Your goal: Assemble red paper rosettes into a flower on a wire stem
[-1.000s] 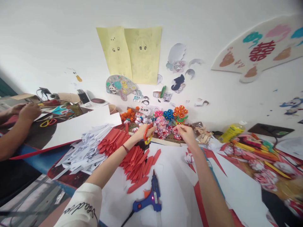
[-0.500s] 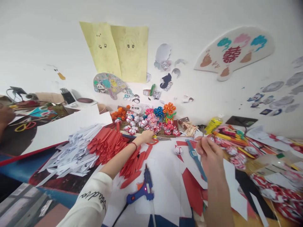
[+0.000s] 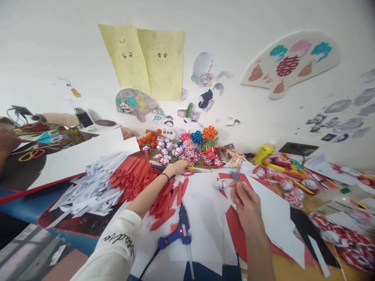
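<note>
My left hand (image 3: 178, 168) reaches to the far side of the white paper, its fingers closed on scissors (image 3: 191, 169) with yellow showing on the handle. My right hand (image 3: 245, 197) has its fingers curled together, right over a blue watch (image 3: 234, 175). Only the far end of the strap shows past the fingertips, so any grip on it is hidden. Left of these fingers sits a red-and-white paper ball (image 3: 221, 184). A blue glue gun (image 3: 177, 230) with a lit red light lies between my arms.
White strips (image 3: 96, 185) and folded red strips (image 3: 133, 175) are heaped on the left. Paper flowers (image 3: 187, 146) line the wall beside a yellow bottle (image 3: 263, 152). More red-and-white pieces (image 3: 342, 238) lie at the right. Another person's hand (image 3: 7, 142) is at the far left.
My right hand has moved left and down, over the watch that lay uncovered before. My left hand has shifted slightly left, and the scissors' orange handle loop no longer shows.
</note>
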{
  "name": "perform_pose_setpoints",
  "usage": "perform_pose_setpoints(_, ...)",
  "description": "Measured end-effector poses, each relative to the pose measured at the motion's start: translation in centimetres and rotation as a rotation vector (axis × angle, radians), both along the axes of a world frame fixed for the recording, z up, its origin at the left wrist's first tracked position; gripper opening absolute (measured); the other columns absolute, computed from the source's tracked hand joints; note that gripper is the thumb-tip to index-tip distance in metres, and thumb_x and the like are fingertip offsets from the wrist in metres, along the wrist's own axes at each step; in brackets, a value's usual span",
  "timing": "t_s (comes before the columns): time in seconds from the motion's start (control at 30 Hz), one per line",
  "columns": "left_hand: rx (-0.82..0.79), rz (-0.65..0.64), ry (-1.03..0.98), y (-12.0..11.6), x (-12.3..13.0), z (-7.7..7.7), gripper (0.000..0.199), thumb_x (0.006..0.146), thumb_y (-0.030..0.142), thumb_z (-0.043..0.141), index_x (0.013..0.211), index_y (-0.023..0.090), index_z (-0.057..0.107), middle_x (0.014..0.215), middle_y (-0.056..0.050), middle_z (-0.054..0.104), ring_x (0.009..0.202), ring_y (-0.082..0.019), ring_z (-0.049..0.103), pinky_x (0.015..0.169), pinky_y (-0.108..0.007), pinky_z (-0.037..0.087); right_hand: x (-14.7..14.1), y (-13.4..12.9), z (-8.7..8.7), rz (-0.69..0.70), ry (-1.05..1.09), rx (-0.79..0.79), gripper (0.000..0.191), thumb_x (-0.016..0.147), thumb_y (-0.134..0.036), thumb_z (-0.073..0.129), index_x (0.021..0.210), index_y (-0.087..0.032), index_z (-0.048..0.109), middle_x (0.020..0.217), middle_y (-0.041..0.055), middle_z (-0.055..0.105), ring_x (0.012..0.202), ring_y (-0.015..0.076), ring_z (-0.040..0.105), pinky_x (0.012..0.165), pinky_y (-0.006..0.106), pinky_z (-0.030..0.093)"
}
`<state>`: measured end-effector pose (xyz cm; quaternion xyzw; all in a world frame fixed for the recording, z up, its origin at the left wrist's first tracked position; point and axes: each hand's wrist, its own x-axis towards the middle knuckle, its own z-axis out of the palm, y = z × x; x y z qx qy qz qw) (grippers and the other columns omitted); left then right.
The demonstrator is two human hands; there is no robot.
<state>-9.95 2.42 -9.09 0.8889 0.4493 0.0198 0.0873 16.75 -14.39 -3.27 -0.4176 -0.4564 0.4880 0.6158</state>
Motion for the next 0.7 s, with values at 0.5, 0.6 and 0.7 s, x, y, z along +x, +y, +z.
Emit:
perform_pose_setpoints(0.5,-0.005,0.221,0.195,-7.7,1.1,0.5,0.034,0.095,0.04,0.057,0.114,0.014,0.061,0.114,-0.01,0.063,0.101,-0.021,0.063,0.089,-0.042,0.054,-0.8,-1.5,-2.2,0.009,0.028,-0.042,0.029,0.09,-0.045,0.064,0.078,-0.019,0.066,0.056,-0.0038,0.036,0.052,0.0097,0.029,0.053,0.028,0.026)
perform_pose_setpoints(0.6,-0.043,0.245,0.256,-8.1,2.0,0.0,0.034,0.094,0.039,0.058,0.116,0.013,0.06,0.115,-0.01,0.063,0.102,-0.021,0.063,0.089,-0.042,0.054,-1.3,-1.8,-2.4,0.025,0.008,-0.047,0.028,0.091,-0.044,0.063,0.079,-0.019,0.065,0.056,-0.0039,0.035,0.054,0.0105,0.029,0.056,0.029,0.027)
perform_pose_setpoints(0.7,-0.06,0.26,0.295,-7.8,2.2,-0.3,0.034,0.094,0.037,0.058,0.119,0.013,0.059,0.118,-0.01,0.062,0.103,-0.021,0.062,0.089,-0.043,0.054,-1.0,-2.3,-2.7,0.018,-0.006,-0.057,0.027,0.092,-0.044,0.062,0.081,-0.019,0.067,0.056,-0.0039,0.034,0.054,0.011,0.028,0.056,0.03,0.026)
